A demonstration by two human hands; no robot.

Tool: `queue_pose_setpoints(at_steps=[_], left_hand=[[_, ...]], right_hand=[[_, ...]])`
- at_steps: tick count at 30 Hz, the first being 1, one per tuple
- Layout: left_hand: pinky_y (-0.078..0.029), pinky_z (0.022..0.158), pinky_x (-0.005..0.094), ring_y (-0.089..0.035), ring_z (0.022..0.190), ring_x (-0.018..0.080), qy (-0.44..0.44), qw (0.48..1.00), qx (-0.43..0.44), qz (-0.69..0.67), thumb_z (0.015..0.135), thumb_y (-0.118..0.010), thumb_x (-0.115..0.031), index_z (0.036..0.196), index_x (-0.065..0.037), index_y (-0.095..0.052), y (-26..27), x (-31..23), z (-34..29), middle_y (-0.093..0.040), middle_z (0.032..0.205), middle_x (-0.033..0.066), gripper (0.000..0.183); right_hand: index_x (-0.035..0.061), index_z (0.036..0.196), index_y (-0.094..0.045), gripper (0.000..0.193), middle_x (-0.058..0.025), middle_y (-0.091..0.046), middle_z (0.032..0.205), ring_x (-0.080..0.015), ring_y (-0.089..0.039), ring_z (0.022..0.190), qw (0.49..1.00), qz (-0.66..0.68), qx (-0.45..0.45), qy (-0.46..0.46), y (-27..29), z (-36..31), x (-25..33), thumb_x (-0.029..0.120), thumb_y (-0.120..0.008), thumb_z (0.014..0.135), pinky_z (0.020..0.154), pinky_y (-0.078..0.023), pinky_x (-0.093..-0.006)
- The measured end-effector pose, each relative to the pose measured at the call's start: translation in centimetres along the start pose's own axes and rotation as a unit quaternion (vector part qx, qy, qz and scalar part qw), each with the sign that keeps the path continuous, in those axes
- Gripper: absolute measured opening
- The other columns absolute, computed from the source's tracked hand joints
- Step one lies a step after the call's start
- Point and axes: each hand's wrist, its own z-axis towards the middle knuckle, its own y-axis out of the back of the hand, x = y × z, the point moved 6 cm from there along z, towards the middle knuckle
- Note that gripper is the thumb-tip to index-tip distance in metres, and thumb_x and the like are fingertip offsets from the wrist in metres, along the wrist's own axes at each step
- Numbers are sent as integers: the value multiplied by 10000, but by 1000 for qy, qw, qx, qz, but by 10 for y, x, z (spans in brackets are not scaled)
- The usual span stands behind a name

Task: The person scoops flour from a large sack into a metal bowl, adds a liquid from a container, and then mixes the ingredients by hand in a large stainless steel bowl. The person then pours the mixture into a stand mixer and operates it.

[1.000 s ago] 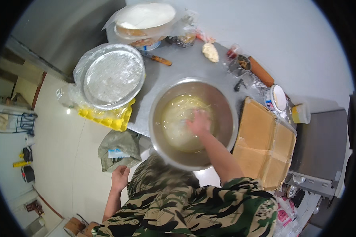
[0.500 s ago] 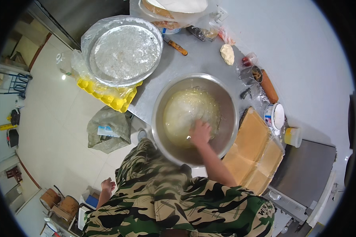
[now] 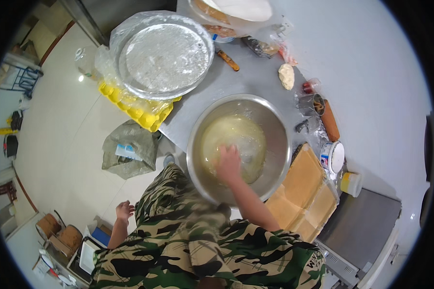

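Observation:
A large steel bowl (image 3: 278, 164) stands at the edge of the metal counter in front of me. Pale yellow, shiny liquid (image 3: 253, 139) lies in it, with a whitish swirl near the middle. Into this liquid my right hand (image 3: 228, 164) reaches, its forearm crossing the bowl's near rim. The fingers point down and are blurred, so their grip and anything in them cannot be made out. Away from the counter, at my left side, hangs my left hand (image 3: 125, 210), its fingers loosely bent and apart, with nothing in it.
Left of the bowl are a floury round pan (image 3: 164, 58) and a yellow egg tray (image 3: 147, 118). Beyond lie a wooden-handled tool (image 3: 228, 61) and a dough lump (image 3: 286, 76). Flattened cardboard (image 3: 299, 188), a white-lidded tub (image 3: 333, 156) and a rolling pin (image 3: 329, 120) sit right.
My right hand has swept leftward through the liquid, whose surface has shifted. My left hand has moved slightly up and outward. The whole view has shifted a little.

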Motion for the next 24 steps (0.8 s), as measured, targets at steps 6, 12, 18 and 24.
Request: queue_pose_setpoints(at_steps=[6, 12, 18, 24], left_hand=[[-501, 629, 329, -648, 756, 177, -29, 997, 10, 72, 925, -580, -301, 1081, -27, -626, -19, -45, 7, -683, 888, 95, 318], [-508, 657, 312, -637, 776, 160, -114, 992, 44, 40, 947, -565, -315, 1115, -28, -623, -54, -95, -3, -684, 920, 81, 337], [-508, 619, 306, -620, 738, 154, -96, 992, 38, 67, 940, -586, -285, 1080, -9, -627, -49, -79, -8, -671, 878, 78, 311], [-481, 486, 315, -561, 514, 177, 13, 999, 7, -29, 918, -610, -232, 962, 3, -625, -20, 26, 30, -653, 743, 115, 239]], right_hand=[[86, 1308, -489, 611, -235, -466, 1298, -421, -437, 1240, 983, 79, -59, -156, 1, 44, -84, 368, -697, 808, 986, -402, -542], [86, 1287, -507, 633, -268, -473, 1256, -439, -458, 1169, 1000, 3, -12, 4, -10, -20, -3, 359, -730, 761, 943, -428, -522], [42, 1293, -495, 655, -262, -499, 1237, -431, -482, 1124, 987, 62, -105, -106, 9, 42, -76, 363, -722, 769, 916, -427, -517], [42, 1301, -494, 649, -284, -477, 1245, -459, -467, 1161, 999, -15, 36, 3, -6, -20, -10, 345, -716, 772, 980, -384, -540]])
